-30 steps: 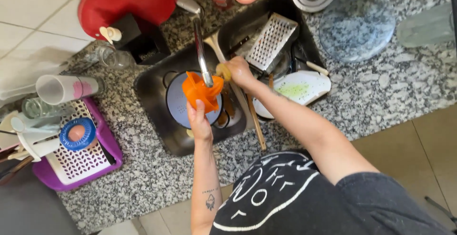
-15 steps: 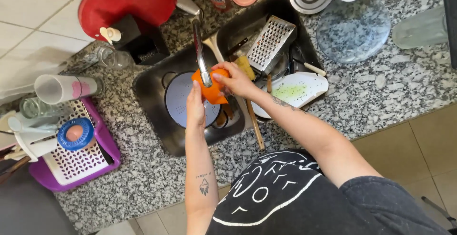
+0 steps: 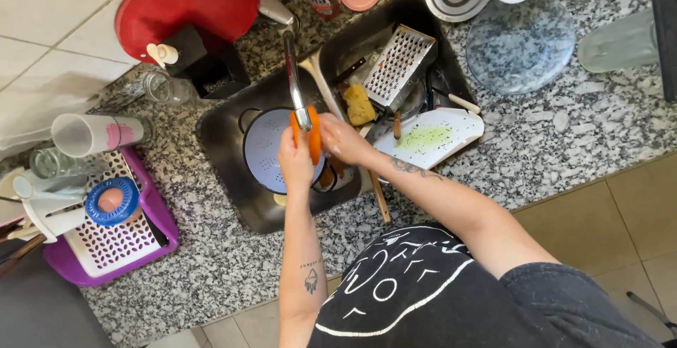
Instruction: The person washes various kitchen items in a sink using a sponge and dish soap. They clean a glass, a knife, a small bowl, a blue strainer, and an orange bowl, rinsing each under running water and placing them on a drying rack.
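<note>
a view from above onto a speckled grey granite tabletop (image 3: 564, 129) with a double steel sink (image 3: 233, 179) set into it. a small orange plastic item (image 3: 314, 136) is held over the left basin, directly beneath the tip of the chrome faucet (image 3: 295, 83). it is seen edge-on as a narrow, bright orange strip, smooth and matte; its full shape cannot be made out from this angle. the left hand (image 3: 295, 161) is wrapped around it from the left, fingers closed on its side, while the right hand (image 3: 342, 140) is pressed against its right side, fingers curled onto it. below the hands, a pale blue-white enamel colander (image 3: 268, 154) with small holes is resting in the basin.

the right basin is crowded: a metal box grater (image 3: 398, 66) is lying tilted, a yellow sponge (image 3: 360, 105) is just beside it, and a white cutting board (image 3: 430, 138) smeared with green is propped across the basin's edge.

on the left of the tabletop, a purple drying rack (image 3: 144, 246) is holding a white perforated tray, a blue ring-shaped lid (image 3: 111, 201) and a white cup (image 3: 84, 134) lying on its side. a red cutting board (image 3: 183, 2) is lying behind the faucet, and a round glass lid (image 3: 520, 45) is lying at the upper right. both forearms are tattooed, and a black printed shirt is worn.
</note>
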